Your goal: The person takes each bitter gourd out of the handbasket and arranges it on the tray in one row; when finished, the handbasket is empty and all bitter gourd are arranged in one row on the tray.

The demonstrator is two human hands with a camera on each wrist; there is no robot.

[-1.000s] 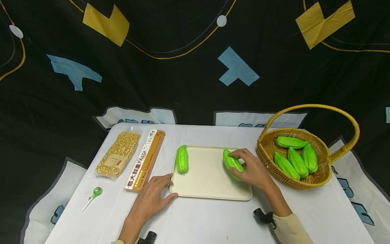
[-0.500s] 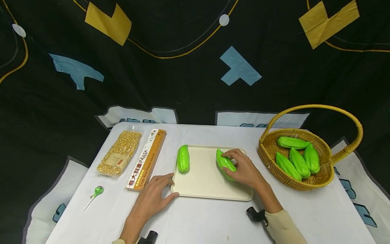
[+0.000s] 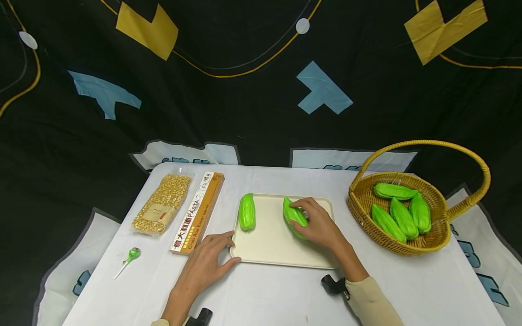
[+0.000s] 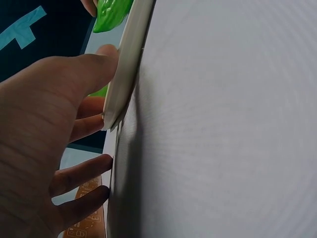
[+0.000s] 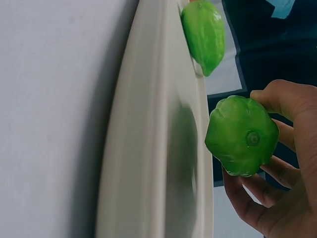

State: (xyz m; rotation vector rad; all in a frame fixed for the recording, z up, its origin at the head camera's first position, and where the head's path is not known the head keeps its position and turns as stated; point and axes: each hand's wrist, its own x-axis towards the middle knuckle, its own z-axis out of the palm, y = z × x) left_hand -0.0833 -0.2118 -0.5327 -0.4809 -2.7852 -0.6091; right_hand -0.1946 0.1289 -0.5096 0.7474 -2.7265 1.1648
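My right hand grips a ribbed, bright green fruit, elongated with a pointed end. In the right wrist view, this held fruit hangs just above the cream tray, its shadow on the tray floor. Thumb and fingers wrap its sides. A second fruit of the same kind lies lengthwise along the left side of the tray. My left hand rests at the tray's front left corner. Its thumb touches the rim, while the other fingers are spread and relaxed along the left edge.
Right of the tray stands a wicker basket with a tall handle, holding several more green fruits. To the left lie a pasta box, a bag of corn kernels and a lollipop. A dark curtain hangs behind.
My right hand has carried the green fruit leftward over the tray, toward the other one. The left hand has stayed at the tray corner. The head view has shifted slightly.
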